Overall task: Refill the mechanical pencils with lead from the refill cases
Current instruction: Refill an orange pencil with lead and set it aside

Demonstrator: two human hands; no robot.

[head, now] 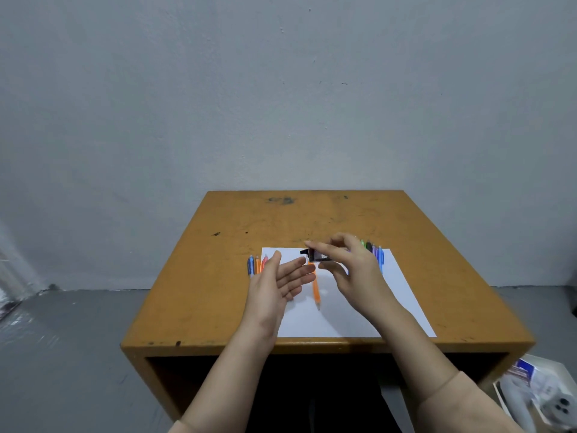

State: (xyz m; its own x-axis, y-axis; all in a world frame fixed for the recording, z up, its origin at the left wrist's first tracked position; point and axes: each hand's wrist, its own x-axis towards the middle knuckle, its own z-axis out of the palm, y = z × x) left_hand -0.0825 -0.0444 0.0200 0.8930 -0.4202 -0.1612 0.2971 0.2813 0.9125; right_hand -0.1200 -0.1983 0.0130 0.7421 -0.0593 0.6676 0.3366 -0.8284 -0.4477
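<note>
My right hand (349, 264) pinches a small dark lead refill case (316, 255) tilted on its side above the white paper sheet (343, 314). My left hand (281, 281) is held flat, palm up and fingers straight, just left of and below the case. An orange mechanical pencil (316, 290) lies on the paper between my hands. A few pencils (256, 264) in blue, orange and pink lie at the paper's left edge, partly hidden by my left hand. Several more pencils (374, 253) in green, black, purple and blue lie behind my right hand.
The paper lies on a small worn wooden table (218, 276) against a grey wall. An open box with printed material (543, 398) sits on the floor at the lower right.
</note>
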